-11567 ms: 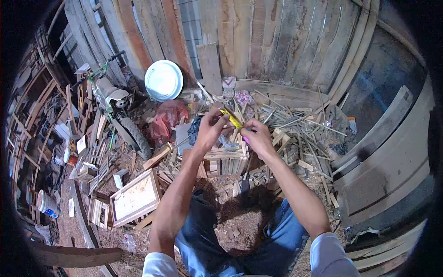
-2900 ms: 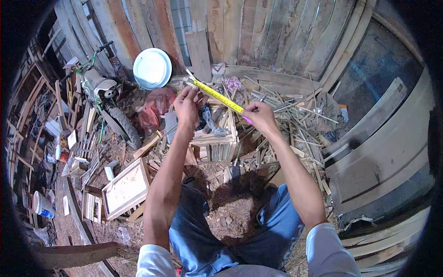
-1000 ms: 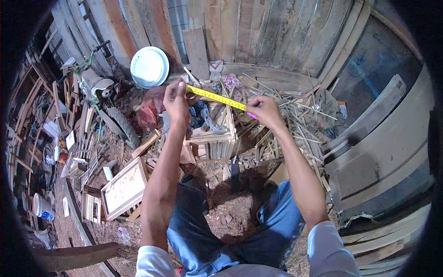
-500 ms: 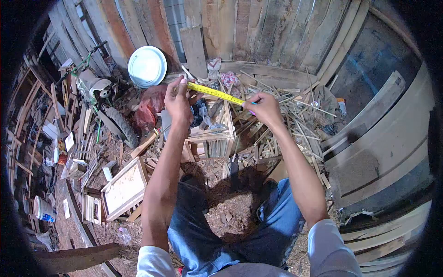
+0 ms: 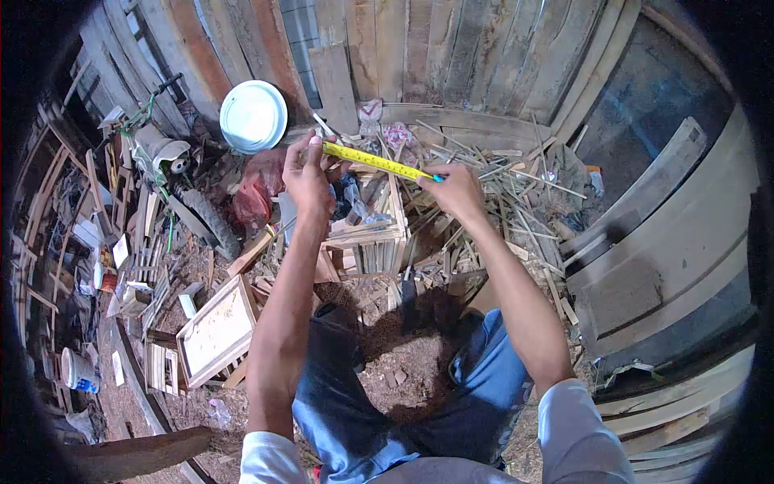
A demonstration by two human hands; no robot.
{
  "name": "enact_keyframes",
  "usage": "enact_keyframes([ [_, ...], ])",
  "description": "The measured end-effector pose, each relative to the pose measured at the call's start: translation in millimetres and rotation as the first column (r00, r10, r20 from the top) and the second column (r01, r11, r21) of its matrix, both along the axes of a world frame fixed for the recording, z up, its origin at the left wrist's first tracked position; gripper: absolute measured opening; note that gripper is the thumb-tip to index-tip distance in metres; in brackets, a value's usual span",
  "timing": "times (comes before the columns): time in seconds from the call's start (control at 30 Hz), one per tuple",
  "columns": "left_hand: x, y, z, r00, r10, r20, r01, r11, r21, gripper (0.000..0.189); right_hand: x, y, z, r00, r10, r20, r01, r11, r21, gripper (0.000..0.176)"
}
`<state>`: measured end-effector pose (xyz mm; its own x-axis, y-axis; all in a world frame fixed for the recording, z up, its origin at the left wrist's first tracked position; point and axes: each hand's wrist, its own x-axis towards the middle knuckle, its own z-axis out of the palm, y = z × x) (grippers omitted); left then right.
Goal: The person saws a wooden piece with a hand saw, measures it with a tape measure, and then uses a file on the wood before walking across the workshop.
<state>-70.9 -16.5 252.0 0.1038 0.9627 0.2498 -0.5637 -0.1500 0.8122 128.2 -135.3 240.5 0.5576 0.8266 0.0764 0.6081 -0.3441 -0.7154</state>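
Note:
A yellow tape measure [image 5: 379, 161] is stretched between my two hands, its printed scale facing up. My left hand [image 5: 308, 181] is closed on the tape's left end, thumb on top. At the other end, my right hand [image 5: 456, 192] pinches the strip, and a small blue piece [image 5: 438, 178] shows at its fingertips. Most of what lies inside the right palm is hidden. Below the tape stands a slatted wooden crate [image 5: 379, 238] with plastic bags and scraps in it.
A heap of thin wood strips [image 5: 516, 194] lies right of the crate. To the left are a framed wooden panel [image 5: 216, 329], a red plastic bag [image 5: 260, 187] and a small bike [image 5: 185, 181]. A white round lid [image 5: 253, 117] leans against the plank wall [image 5: 451, 56].
My right hand has shifted slightly left and down, and its fingers have turned over the tape. The blue piece now shows more clearly. My left hand has moved slightly left.

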Motion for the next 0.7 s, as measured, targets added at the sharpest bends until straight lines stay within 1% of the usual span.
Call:
enact_keyframes([
  [0.13,-0.2,2.1,-0.9,1.000,0.005,0.014,-0.005,1.000,-0.001,0.028,-2.1,-0.1,6.9,1.000,-0.004,-0.005,0.004,0.999,-0.036,0.033],
  [0.23,-2.3,4.2,-1.4,0.999,-0.027,0.024,0.027,1.000,0.003,0.028,0.7,1.6,7.2,0.999,0.039,0.007,-0.039,0.998,-0.041,0.032],
  [0.3,-4.4,3.3,-0.1,0.999,-0.016,-0.050,0.019,0.998,0.059,0.029,2.8,3.3,5.3,0.997,0.059,-0.047,-0.062,0.996,-0.058,0.033],
  [0.33,-4.2,2.1,0.1,0.999,-0.016,-0.051,0.019,0.998,0.058,0.029,3.9,3.5,4.4,0.997,0.060,-0.048,-0.062,0.996,-0.059,0.033],
  [0.43,1.8,-2.7,-3.9,0.999,0.012,-0.036,-0.009,0.997,0.080,0.032,1.1,1.6,11.6,0.996,0.063,-0.071,-0.068,0.995,-0.074,0.034],
  [0.5,11.1,-5.0,-14.1,0.994,0.084,-0.070,-0.081,0.996,0.048,0.036,0.3,1.6,13.1,0.995,0.082,-0.050,-0.085,0.994,-0.061,0.032],
  [0.53,13.8,-7.8,-20.1,0.994,0.082,-0.070,-0.079,0.996,0.050,0.036,0.1,2.0,13.4,0.996,0.080,-0.050,-0.083,0.995,-0.060,0.032],
  [0.57,15.0,-15.4,-23.9,0.953,-0.045,-0.298,0.075,0.993,0.090,0.036,0.0,3.0,12.5,0.995,0.074,-0.062,-0.077,0.995,-0.056,0.031],
  [0.6,16.8,-20.9,-28.6,0.844,-0.153,-0.513,0.232,0.968,0.092,0.035,0.0,4.0,11.1,0.995,0.068,-0.074,-0.072,0.996,-0.053,0.031],
  [0.67,24.9,-26.5,-44.6,0.739,-0.323,-0.591,0.463,0.881,0.096,0.032,1.9,6.3,9.1,0.992,0.081,-0.098,-0.089,0.993,-0.081,0.030],
  [0.7,28.5,-28.6,-50.7,0.732,-0.370,-0.572,0.499,0.863,0.080,0.025,3.3,7.3,8.5,0.988,0.094,-0.120,-0.107,0.989,-0.107,0.030],
])
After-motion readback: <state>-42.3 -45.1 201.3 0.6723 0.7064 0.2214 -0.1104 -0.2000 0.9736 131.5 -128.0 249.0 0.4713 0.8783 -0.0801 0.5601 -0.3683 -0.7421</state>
